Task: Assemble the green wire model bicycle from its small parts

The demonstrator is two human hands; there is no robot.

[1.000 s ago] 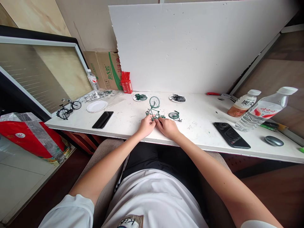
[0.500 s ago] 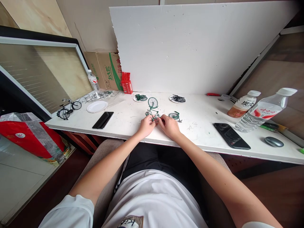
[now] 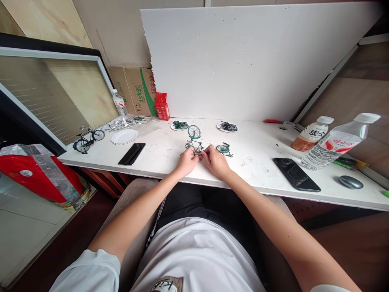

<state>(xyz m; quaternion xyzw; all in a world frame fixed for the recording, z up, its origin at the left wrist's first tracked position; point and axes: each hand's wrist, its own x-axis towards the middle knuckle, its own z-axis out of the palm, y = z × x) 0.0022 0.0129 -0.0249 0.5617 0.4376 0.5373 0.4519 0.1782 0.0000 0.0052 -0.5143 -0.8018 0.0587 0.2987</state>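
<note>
A small green model bicycle (image 3: 194,140) with one wheel up is held over the white table (image 3: 261,162). My left hand (image 3: 187,161) pinches its frame from the left. My right hand (image 3: 215,160) pinches it from the right, fingertips meeting the left hand's. A loose green wheel part (image 3: 224,149) lies just right of my hands. What sits between the fingertips is too small to make out.
Two small plates hold bicycle parts, green (image 3: 180,125) and black (image 3: 227,127). A black model bicycle (image 3: 87,138), a white plate (image 3: 124,136) and a phone (image 3: 131,153) lie left. Another phone (image 3: 296,174), two bottles (image 3: 337,142), and a mouse (image 3: 351,181) lie right.
The green bicycle's raised wheel has drifted slightly left, and my right hand's fingers have moved in closer to the frame.
</note>
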